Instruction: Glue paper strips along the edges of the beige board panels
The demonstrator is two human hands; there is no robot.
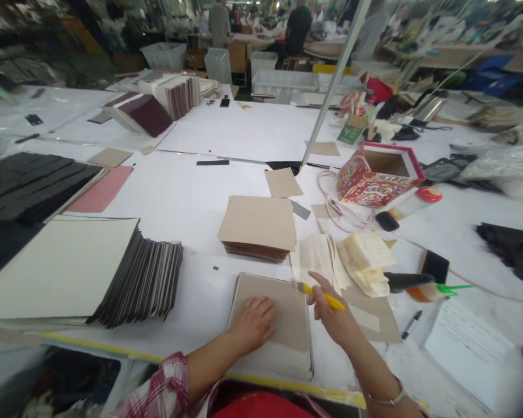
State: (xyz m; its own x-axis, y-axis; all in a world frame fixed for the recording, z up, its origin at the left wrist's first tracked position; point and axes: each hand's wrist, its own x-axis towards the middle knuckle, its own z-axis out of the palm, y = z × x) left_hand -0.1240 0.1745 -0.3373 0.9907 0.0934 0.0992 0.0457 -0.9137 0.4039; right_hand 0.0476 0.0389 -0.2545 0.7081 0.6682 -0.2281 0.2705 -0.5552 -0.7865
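Observation:
A brown cardboard sheet [283, 337] lies in front of me on a dark-edged board near the table's front edge. My left hand [255, 325] rests on the sheet's left part, palm down, with its fingers lightly bent and nothing seen in them. At the sheet's right edge, my right hand [329, 307] grips a small yellow-handled brush [335, 301], its pale tip pointing left over the board. Just beyond stands a stack of brown cardboard sheets [259, 220]. Off to the left is a big pile of cream boards with black edges [65, 261].
To the right lie a pale folded cloth [368, 255], a pen [412, 325], a written sheet of paper [466, 354] and a bottle with a green strip [427, 291]. Behind them are a patterned red box [375, 186] and a cable. A slanted metal pole [335, 84] rises mid-table.

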